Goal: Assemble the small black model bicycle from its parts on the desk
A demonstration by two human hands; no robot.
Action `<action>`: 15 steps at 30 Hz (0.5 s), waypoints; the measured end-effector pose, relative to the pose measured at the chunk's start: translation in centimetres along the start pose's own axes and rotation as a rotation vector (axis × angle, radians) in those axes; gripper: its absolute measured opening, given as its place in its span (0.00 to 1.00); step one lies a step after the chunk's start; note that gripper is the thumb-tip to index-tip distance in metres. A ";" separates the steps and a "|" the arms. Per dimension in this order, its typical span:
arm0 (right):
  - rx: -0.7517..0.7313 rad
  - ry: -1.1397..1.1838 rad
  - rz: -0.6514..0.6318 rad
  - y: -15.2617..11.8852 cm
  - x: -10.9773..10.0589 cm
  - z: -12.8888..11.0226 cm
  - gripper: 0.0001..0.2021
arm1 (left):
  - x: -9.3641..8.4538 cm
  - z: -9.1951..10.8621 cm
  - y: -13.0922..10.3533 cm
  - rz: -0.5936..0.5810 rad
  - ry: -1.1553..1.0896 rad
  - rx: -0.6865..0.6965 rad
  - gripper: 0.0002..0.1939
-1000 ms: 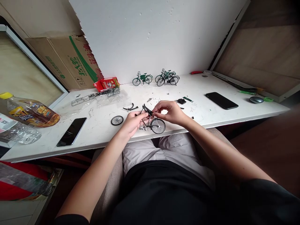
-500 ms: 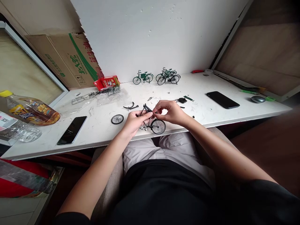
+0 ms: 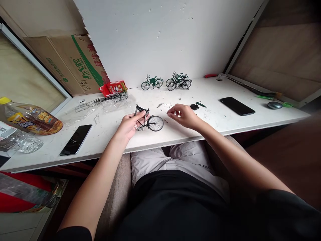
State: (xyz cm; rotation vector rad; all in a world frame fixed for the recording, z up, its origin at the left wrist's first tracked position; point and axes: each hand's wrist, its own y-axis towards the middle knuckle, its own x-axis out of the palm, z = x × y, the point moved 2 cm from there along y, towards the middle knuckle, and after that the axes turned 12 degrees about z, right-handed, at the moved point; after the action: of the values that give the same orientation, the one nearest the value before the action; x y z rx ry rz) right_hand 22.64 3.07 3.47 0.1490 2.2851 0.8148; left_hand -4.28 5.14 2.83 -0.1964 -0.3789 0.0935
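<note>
My left hand [image 3: 129, 125] grips a black model bicycle [image 3: 144, 126] by its frame, just above the table near the front edge. One spoked wheel [image 3: 155, 123] is fitted at its right end; the other end has no wheel. To the right, my right hand [image 3: 182, 115] hangs low over the table, apart from the bicycle. Its thumb and forefinger are brought together, and whatever may be between them is too small to make out. Tiny loose parts [image 3: 165, 121] lie beside its fingertips. The loose wheel and the curved black part seen earlier are hidden by my left hand.
Several finished model bicycles [image 3: 151, 82] stand at the back. A black piece [image 3: 194, 107] lies beyond my right hand. Phones [image 3: 76, 140] lie on both sides, and a mouse [image 3: 274, 105] sits far right. Bottles [image 3: 37, 118], a red packet [image 3: 114, 88] and wire sprues [image 3: 87, 105] are left.
My right hand has let go of the bicycle and parted from it. My left hand has carried the bicycle left and slightly away from the front edge.
</note>
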 end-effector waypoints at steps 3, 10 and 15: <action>-0.037 -0.085 -0.082 -0.2 0.7 1.2 0.08 | -1.0 0.9 0.8 0.048 -0.013 0.023 0.09; -0.078 -0.068 -0.171 -0.6 1.1 1.0 0.09 | -1.8 1.3 1.2 0.078 -0.021 0.026 0.04; -0.080 -0.111 -0.196 -0.7 1.3 1.6 0.09 | -1.6 1.0 1.1 0.071 -0.017 0.013 0.05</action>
State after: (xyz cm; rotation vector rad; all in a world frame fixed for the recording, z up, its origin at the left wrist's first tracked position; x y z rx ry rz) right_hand 22.80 3.78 1.38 -0.0639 2.1207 0.7743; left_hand -6.21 6.14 2.99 -0.1961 -0.3887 0.1673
